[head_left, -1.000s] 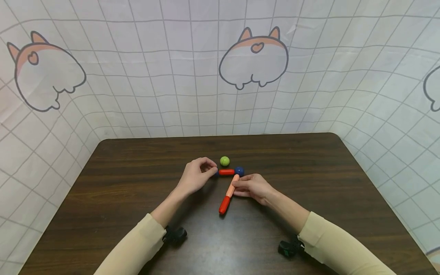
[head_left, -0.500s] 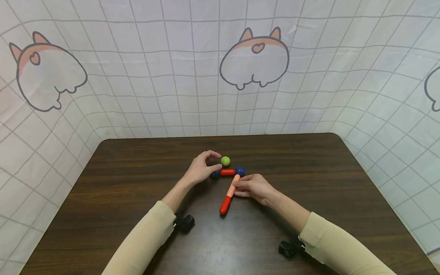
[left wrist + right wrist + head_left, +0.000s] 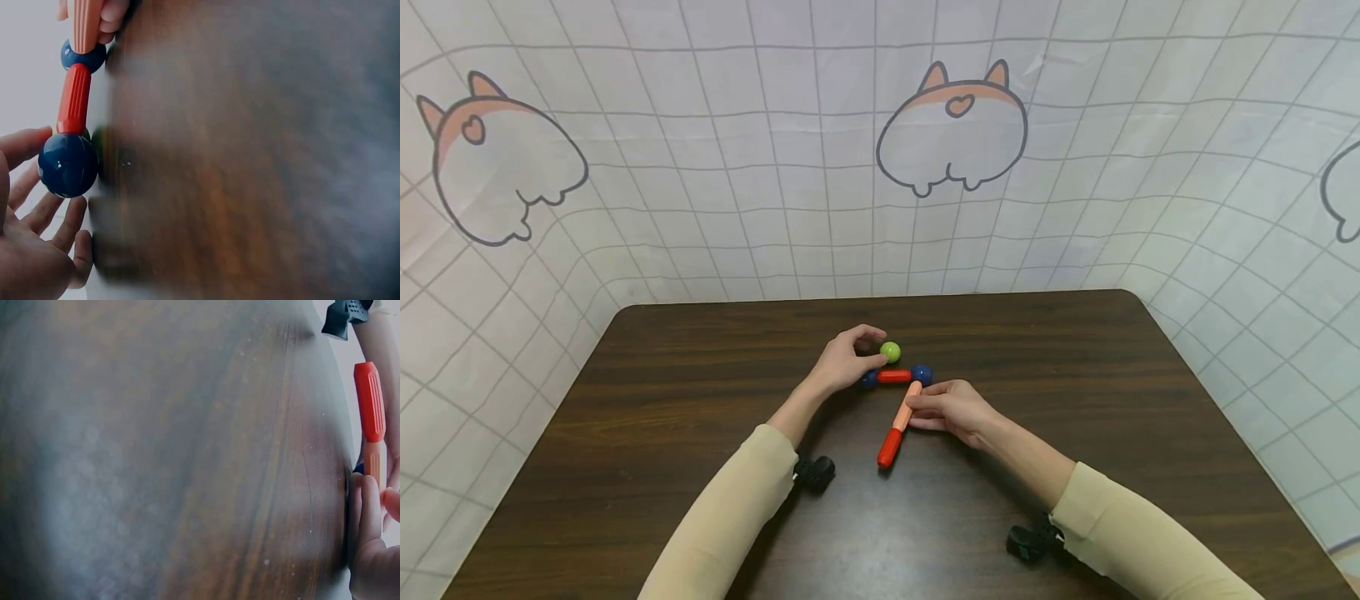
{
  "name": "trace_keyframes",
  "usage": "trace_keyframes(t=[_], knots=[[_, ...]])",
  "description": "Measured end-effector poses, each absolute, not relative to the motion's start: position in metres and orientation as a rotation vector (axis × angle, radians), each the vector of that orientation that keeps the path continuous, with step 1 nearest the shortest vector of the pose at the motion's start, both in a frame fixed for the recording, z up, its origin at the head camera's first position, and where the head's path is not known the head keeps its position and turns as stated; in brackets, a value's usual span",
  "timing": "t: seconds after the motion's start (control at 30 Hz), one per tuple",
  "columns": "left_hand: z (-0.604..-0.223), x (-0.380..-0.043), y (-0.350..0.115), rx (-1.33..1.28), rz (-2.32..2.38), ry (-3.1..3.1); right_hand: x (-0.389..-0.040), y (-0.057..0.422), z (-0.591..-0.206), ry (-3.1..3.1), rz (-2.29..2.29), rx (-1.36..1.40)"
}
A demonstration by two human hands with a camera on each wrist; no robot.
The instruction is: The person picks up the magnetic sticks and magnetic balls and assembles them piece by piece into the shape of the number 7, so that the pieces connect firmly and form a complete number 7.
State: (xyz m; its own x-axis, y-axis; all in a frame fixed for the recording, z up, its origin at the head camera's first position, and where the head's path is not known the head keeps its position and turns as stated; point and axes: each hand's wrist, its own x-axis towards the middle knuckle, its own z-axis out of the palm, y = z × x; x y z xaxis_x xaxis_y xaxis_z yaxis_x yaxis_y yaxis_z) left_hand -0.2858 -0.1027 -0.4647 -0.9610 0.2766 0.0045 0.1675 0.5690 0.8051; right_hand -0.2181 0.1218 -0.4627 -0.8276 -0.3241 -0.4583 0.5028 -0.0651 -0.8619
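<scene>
My right hand [image 3: 958, 411] pinches an orange toy stick [image 3: 903, 415], which lines up end to end with a red ribbed stick [image 3: 890, 448]. The orange stick's far end is at a dark blue ball [image 3: 922, 374]. From that ball a shorter red stick [image 3: 894, 377] runs left to a second blue ball [image 3: 869, 380]. Just behind lies a green ball [image 3: 891, 351]. My left hand [image 3: 841, 363] reaches over the left blue ball, thumb and fingers parted at the green ball's left side. In the left wrist view its fingers spread beyond the blue ball [image 3: 69, 165], which mostly hides the green one.
The pieces are on a dark wood-grain table [image 3: 700, 400]. Behind it hangs a white gridded curtain [image 3: 737, 167] with cartoon animal prints. A black wrist camera [image 3: 816, 473] is under the left forearm, another black camera [image 3: 1028, 542] under the right.
My left hand has left the left blue ball, moved away from me and to the right, and parted its fingers beside the green ball. The right hand and its stick stay in place.
</scene>
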Motion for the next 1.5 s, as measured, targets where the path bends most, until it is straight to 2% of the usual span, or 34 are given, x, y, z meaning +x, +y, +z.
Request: trace_keyframes(t=[0.9, 1.5], knots=[[-0.466, -0.287, -0.094, 0.366, 1.354, 2.699, -0.218, 0.123, -0.462, 1.66, -1.949, 0.186], [-0.464, -0.284, -0.113, 0.298, 1.54, 2.655, -0.218, 0.122, -0.461, 1.672, -1.935, 0.189]])
